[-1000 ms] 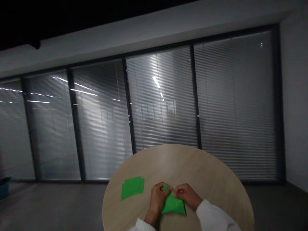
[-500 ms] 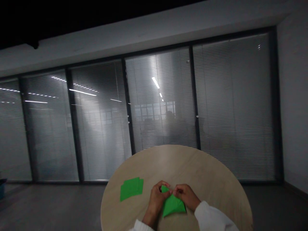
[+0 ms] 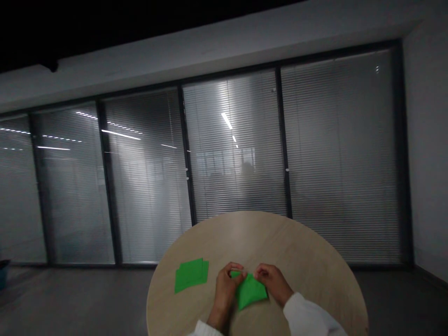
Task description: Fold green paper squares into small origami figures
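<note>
A green sheet of paper (image 3: pixel 250 293), partly folded, is held between my two hands near the front of the table. My left hand (image 3: pixel 227 284) pinches its far left edge between thumb and fingers. At the far right edge, my right hand (image 3: pixel 273 281) is closed on the same sheet with its fingertips. The parts of the paper under the fingers are hidden. To the left, apart from my hands, lies a small stack of green paper sheets (image 3: pixel 191 274), slightly fanned out.
The round wooden table (image 3: pixel 245 238) has a light top and a curved edge. Behind it stands a glass partition with blinds (image 3: pixel 238 186) in dark frames. A blue bin (image 3: pixel 3 275) is at the far left on the grey floor.
The held paper has shifted a little up and left, and its near edge has lifted and tilted. My fingertips have moved slightly apart. The stack of sheets stays put.
</note>
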Demonstrator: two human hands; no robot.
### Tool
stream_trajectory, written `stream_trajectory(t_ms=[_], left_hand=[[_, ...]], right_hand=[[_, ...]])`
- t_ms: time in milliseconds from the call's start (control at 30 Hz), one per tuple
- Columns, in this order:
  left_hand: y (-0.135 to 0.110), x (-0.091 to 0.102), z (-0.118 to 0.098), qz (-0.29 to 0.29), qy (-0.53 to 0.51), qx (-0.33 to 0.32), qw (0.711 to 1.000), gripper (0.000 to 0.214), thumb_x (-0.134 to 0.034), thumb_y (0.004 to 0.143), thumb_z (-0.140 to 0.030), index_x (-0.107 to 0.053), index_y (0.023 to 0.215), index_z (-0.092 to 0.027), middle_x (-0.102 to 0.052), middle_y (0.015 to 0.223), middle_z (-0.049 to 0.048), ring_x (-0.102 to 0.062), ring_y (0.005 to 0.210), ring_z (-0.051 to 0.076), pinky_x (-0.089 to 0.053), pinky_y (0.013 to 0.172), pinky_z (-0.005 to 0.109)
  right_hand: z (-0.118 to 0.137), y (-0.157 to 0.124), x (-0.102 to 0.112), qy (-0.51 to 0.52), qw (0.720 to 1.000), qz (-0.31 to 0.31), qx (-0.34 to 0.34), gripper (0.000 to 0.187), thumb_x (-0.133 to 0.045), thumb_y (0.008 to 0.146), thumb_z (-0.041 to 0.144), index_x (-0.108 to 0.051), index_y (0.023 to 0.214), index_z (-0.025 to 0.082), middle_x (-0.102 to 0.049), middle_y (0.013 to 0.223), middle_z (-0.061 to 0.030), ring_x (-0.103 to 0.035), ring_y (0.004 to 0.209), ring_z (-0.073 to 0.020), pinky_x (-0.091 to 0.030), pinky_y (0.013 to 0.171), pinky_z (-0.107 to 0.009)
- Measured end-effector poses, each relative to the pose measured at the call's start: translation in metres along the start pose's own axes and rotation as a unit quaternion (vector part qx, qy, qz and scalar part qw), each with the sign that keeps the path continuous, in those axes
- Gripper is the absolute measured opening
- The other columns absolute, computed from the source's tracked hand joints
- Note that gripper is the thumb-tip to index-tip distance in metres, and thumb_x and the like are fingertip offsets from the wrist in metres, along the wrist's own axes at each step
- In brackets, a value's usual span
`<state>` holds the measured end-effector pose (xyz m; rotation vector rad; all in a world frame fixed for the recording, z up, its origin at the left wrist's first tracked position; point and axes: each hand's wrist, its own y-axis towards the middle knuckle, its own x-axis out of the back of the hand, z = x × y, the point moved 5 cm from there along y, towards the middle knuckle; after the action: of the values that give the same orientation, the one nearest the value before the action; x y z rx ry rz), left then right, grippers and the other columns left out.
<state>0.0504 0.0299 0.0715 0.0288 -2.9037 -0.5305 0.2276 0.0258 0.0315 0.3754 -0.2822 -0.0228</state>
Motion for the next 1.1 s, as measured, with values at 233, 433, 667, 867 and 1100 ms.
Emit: stream_trajectory(t_ms=[233, 433, 667, 867, 1100], left_hand=[[0.003, -0.001, 0.010, 0.014, -0.024, 0.006, 1.000, 0.024, -0.077, 0.054, -0.036, -0.075, 0.066, -0.016, -0.075, 0.073, 0.0081, -0.065, 0.072, 0.024, -0.047, 0.069, 0.030], [0.002, -0.006, 0.013, 0.053, -0.037, 0.003, 0.998, 0.034, -0.074, 0.060, -0.043, -0.078, 0.075, -0.013, -0.076, 0.081, 0.0131, -0.067, 0.080, 0.028, -0.047, 0.074, 0.033], [-0.004, -0.018, 0.017, 0.136, -0.123, 0.010, 0.983, 0.048, -0.074, 0.063, -0.053, -0.077, 0.088, -0.011, -0.076, 0.086, 0.0132, -0.065, 0.078, 0.025, -0.046, 0.071, 0.031], [-0.004, -0.022, 0.024, 0.175, -0.130, 0.059, 0.974, 0.061, -0.079, 0.056, -0.057, -0.075, 0.094, -0.010, -0.073, 0.073, 0.0090, -0.061, 0.067, 0.020, -0.043, 0.065, 0.028], [-0.009, -0.026, 0.026, 0.222, -0.060, 0.087, 0.969, 0.053, -0.079, 0.048, -0.062, -0.069, 0.053, -0.010, -0.052, 0.046, -0.0014, -0.042, 0.049, 0.011, -0.030, 0.050, 0.024]], right_hand=[[0.003, 0.000, 0.011, -0.039, 0.999, -0.032, 0.013, 0.033, -0.055, 0.076, 0.051, -0.061, 0.067, 0.020, -0.065, 0.067, -0.0017, -0.058, 0.068, -0.0185, -0.042, 0.064, -0.025], [-0.001, 0.003, 0.013, -0.060, 0.996, -0.054, 0.046, 0.034, -0.044, 0.082, 0.052, -0.054, 0.070, 0.022, -0.059, 0.067, 0.0003, -0.054, 0.066, -0.0170, -0.039, 0.062, -0.025], [-0.011, 0.007, 0.022, -0.085, 0.992, -0.083, 0.049, 0.034, -0.040, 0.085, 0.052, -0.051, 0.070, 0.023, -0.055, 0.064, 0.0019, -0.052, 0.063, -0.0166, -0.038, 0.061, -0.025], [0.005, 0.002, 0.019, -0.087, 0.990, -0.067, 0.083, 0.034, -0.042, 0.088, 0.049, -0.057, 0.075, 0.022, -0.059, 0.070, -0.0001, -0.056, 0.069, -0.0180, -0.042, 0.064, -0.026], [0.030, -0.006, 0.009, -0.089, 0.986, -0.030, 0.139, 0.025, -0.047, 0.089, 0.033, -0.068, 0.095, 0.021, -0.068, 0.093, -0.0076, -0.062, 0.091, -0.0216, -0.049, 0.083, -0.033]])
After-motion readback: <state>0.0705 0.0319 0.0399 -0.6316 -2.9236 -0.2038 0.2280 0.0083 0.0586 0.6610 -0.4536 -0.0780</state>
